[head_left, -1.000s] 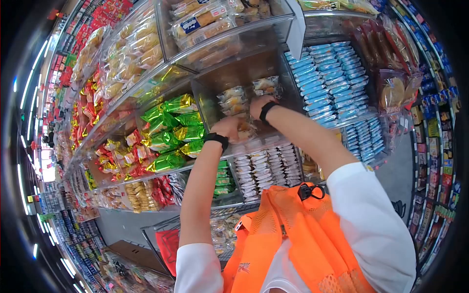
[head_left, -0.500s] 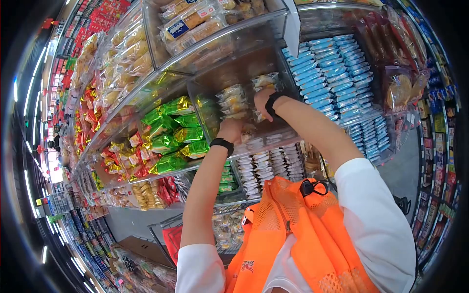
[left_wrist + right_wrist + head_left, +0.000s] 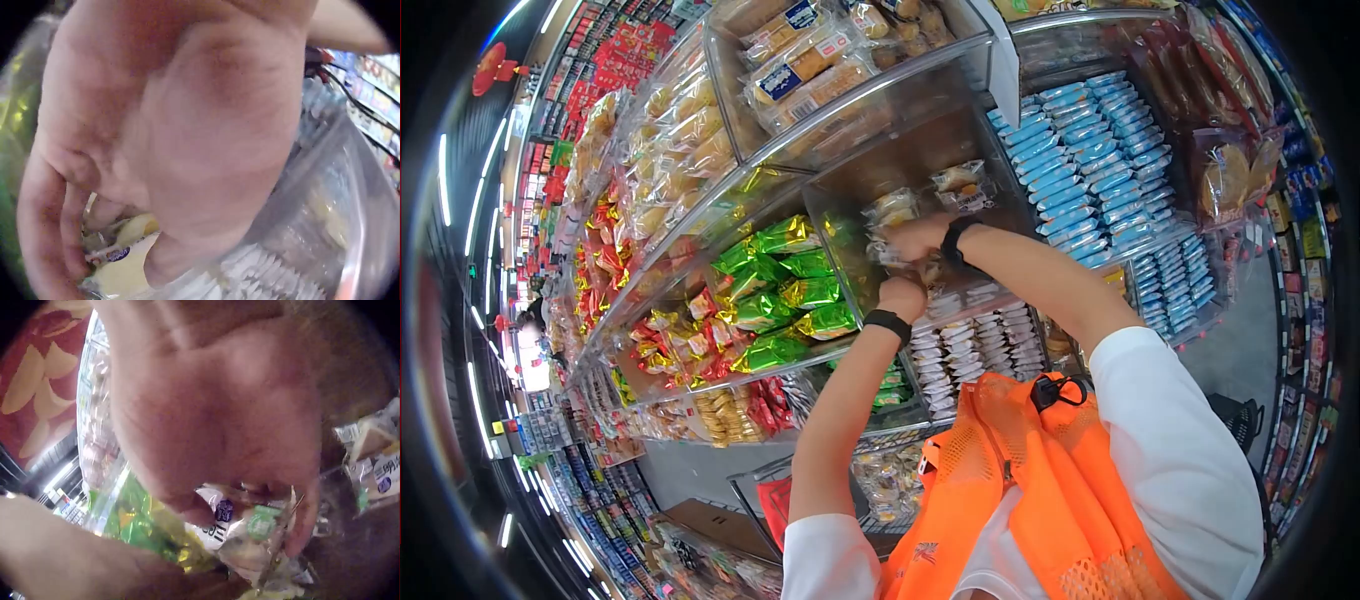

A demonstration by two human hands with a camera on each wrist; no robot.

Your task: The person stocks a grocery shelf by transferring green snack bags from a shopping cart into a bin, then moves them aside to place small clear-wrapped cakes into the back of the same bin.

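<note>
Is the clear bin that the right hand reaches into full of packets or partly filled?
Partly filled: the clear bin shows bare back wall above a few snack packets; the right hand grips more.

Shiny green-and-gold foil bags. Pale blue packets. Red-and-yellow wrappers. Clear snack packet: white label, green patch, purple dot (cream-coloured cake inside). Orange mesh vest, white sleeve, black wristbands.
</note>
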